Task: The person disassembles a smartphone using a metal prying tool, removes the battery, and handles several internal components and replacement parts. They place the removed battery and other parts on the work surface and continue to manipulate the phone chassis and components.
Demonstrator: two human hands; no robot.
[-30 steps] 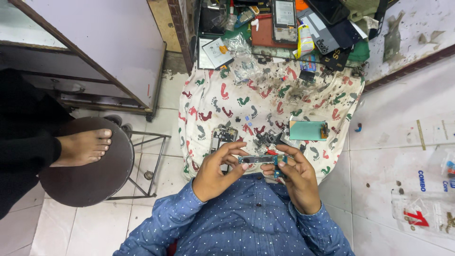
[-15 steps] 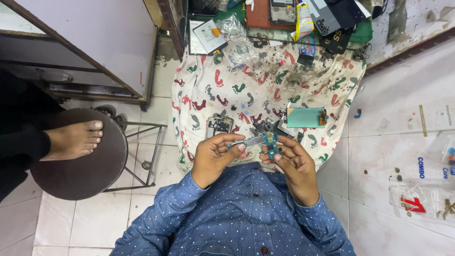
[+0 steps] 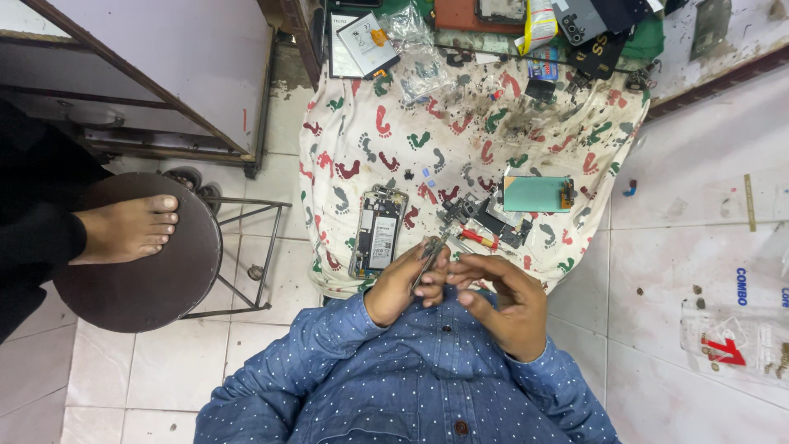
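My left hand [image 3: 407,279] is closed on thin metal tweezers [image 3: 429,255] that point up toward the cloth. My right hand [image 3: 503,298] sits close beside it, fingers curled, fingertips touching the left hand near the tweezers; whether it holds a tiny part I cannot tell. An opened phone [image 3: 378,230] with its back off lies on the footprint-patterned cloth [image 3: 460,131] just beyond my left hand. A red-handled screwdriver [image 3: 479,238] and small dark phone parts [image 3: 493,220] lie past my fingers. A teal phone panel [image 3: 537,194] rests to the right.
A round brown stool [image 3: 140,271] stands at the left with another person's bare foot [image 3: 127,226] on it. Phone backs, a battery [image 3: 366,37] and plastic bags crowd the cloth's far end. A clear packet [image 3: 740,341] lies on the tiled floor at the right.
Both hands have drawn back from the cloth toward my chest. The opened phone, earlier by my hands, now lies uncovered on the cloth. The teal tool between my hands is gone from view.
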